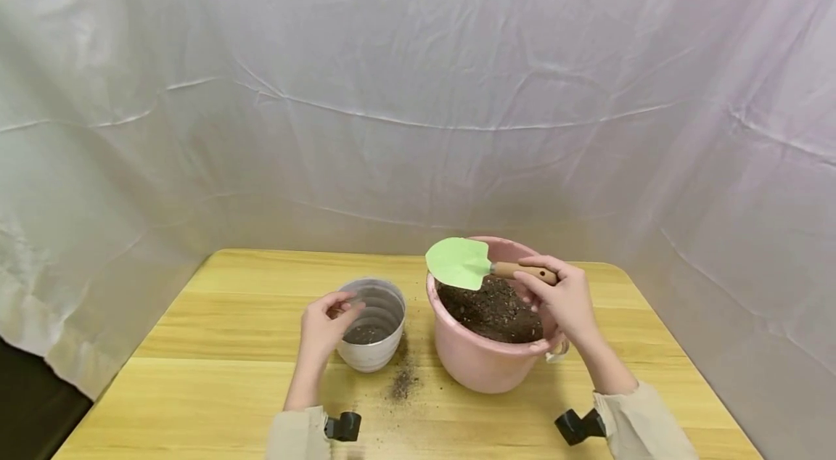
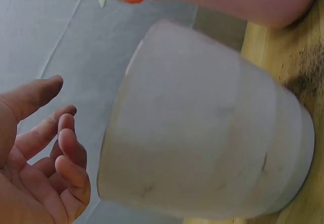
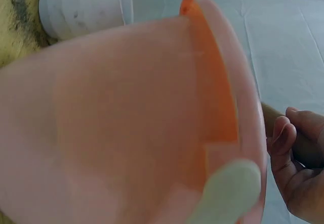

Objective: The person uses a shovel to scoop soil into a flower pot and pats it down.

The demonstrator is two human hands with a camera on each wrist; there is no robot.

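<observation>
Right hand point(image 1: 562, 297): fingers curled round the wooden handle of a trowel point(image 1: 480, 266), holding it above the pink bucket point(image 1: 480, 362); the green blade points toward 9 o'clock and overhangs the bucket's far-left rim.

Pink bucket: stands at 3 o'clock of the table point(image 1: 215, 402), holding dark soil point(image 1: 493, 311).

Left hand point(image 1: 324, 329): fingers loosely bent, holding nothing, poised at the 9 o'clock rim of the white ribbed pot point(image 1: 372, 326); contact cannot be told.

White ribbed pot: upright, just beside the bucket at its 9 o'clock, a little soil inside.

Spilled soil point(image 1: 403, 380): on the table at the pot's 5 o'clock.

Backdrop: white cloth point(image 1: 418, 97).
</observation>
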